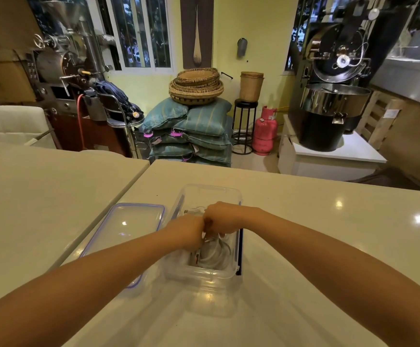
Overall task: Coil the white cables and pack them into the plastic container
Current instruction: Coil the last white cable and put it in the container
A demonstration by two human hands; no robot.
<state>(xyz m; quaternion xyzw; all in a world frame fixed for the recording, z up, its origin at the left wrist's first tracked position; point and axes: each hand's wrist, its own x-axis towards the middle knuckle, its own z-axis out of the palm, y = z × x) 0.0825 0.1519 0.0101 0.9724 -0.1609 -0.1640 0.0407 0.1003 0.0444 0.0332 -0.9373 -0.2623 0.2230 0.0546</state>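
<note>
Both hands meet over the plastic container [205, 275] on the table [316, 251].
The white cables [215, 255] lie bundled inside the container, at its near end. The right hand [222, 217] has its fingers curled down onto a strand that rises from the bundle, gripping it. The left hand [187, 231] touches it knuckle to knuckle, its fingers tucked under and hidden, so its hold cannot be told. The clear lid [129, 221] lies just left of the container.

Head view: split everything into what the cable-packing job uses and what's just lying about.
Job: left hand, right hand, white cables, plastic container, its lid beside it on the table.
Lying about: woven baskets, stacked sacks, pink gas cylinder, roasting machine.
</note>
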